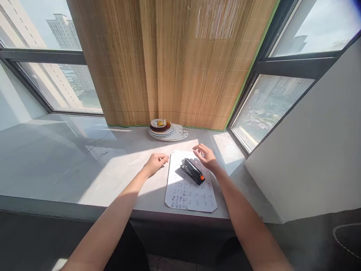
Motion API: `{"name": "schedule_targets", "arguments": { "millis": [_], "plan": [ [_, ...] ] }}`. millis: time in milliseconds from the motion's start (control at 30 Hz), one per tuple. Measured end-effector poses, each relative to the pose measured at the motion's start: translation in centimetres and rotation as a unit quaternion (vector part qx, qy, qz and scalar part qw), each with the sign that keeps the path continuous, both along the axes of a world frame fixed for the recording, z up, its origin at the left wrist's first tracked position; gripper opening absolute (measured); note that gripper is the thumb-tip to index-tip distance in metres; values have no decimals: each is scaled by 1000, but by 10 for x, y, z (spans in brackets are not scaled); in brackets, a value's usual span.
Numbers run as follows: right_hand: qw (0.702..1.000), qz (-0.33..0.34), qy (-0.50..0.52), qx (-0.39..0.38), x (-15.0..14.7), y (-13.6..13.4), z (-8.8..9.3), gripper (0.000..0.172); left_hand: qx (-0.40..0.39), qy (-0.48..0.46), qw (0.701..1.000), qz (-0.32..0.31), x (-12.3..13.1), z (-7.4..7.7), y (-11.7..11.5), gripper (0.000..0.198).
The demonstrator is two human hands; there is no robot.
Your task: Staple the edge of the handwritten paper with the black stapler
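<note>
A black stapler (193, 171) with an orange tip lies slantwise on a sheet of white paper (175, 188) covered in handwriting, its corners cut off. My left hand (156, 164) rests just beside the paper's left edge. Its fingers are curled together in a pinch, and whether anything sits between them is hidden. Over the paper's upper right edge hovers my right hand (206, 156), its fingers bent but apart, nothing in them. Neither hand touches the stapler.
At the back of the grey window ledge (79, 165), stacked plates (160, 130) hold a small yellow packet. An oval white plate (180, 132) lies beneath. Behind hangs a bamboo blind (175, 67). A slanted white wall (307, 150) closes the right side.
</note>
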State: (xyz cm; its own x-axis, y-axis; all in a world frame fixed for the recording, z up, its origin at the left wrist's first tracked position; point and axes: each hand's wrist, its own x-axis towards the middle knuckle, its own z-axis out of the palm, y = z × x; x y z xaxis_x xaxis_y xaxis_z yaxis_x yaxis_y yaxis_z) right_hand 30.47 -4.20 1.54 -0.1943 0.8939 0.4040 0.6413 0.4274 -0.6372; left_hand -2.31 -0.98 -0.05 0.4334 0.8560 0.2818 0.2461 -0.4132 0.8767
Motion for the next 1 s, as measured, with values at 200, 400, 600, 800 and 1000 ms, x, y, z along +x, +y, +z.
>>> {"name": "schedule_targets", "arguments": {
  "millis": [200, 400, 600, 800, 1000],
  "plan": [
    [962, 229, 3, -149, 1, -18, 18, 52, 170, 171, 969, -49, 6, -15, 2, 20],
    [966, 205, -47, -149, -9, -17, 10, 41, 171, 203, 963, -52, 2, -19, 4, 19],
    [998, 0, 57, -32, 17, -4, 2, 46, 206, 242, 948, 6, 4, -16, 3, 24],
    [980, -122, -158, 24, 56, 10, -6, 44, 236, 283, 929, 21, 22, 5, -12, 23],
    [975, -124, -185, 14, 70, 10, -12, 42, 223, 337, 906, -124, 86, 15, -13, 38]
  ]
}}
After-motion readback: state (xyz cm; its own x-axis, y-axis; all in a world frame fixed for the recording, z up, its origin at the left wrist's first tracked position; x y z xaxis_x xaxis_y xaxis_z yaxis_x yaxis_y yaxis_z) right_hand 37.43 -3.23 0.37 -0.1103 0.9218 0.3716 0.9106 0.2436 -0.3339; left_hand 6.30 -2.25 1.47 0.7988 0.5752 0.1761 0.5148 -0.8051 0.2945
